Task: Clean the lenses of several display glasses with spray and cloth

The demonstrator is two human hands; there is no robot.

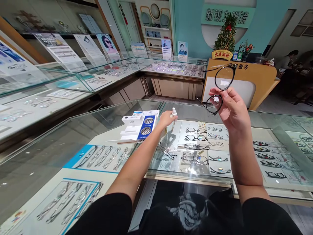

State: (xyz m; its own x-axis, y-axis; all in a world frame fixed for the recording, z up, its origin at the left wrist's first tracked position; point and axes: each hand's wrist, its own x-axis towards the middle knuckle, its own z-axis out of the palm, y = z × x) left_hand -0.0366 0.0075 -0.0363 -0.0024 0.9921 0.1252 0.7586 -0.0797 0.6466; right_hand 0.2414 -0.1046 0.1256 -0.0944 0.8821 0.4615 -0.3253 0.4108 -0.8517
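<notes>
Through the head camera I see the wearer's right hand (233, 107) raised over the right part of the near counter, thumb and fingers pinching a pair of black, round-rimmed eyeglasses with clear lenses (224, 78) near the middle, one lens above the other. The left hand (166, 118) reaches forward, its fingers curled around a small white-capped spray bottle (174, 111) at the counter's far side; I can't make out every finger. Just left of it I see an open white-and-blue cardboard box (132, 120) on the glass-topped display counter (114, 119). Dark-framed spectacles in rows (195, 138) lie beneath the glass, between the two forearms. Far right stands a wood-coloured reception desk with a white panel (265, 72).
</notes>
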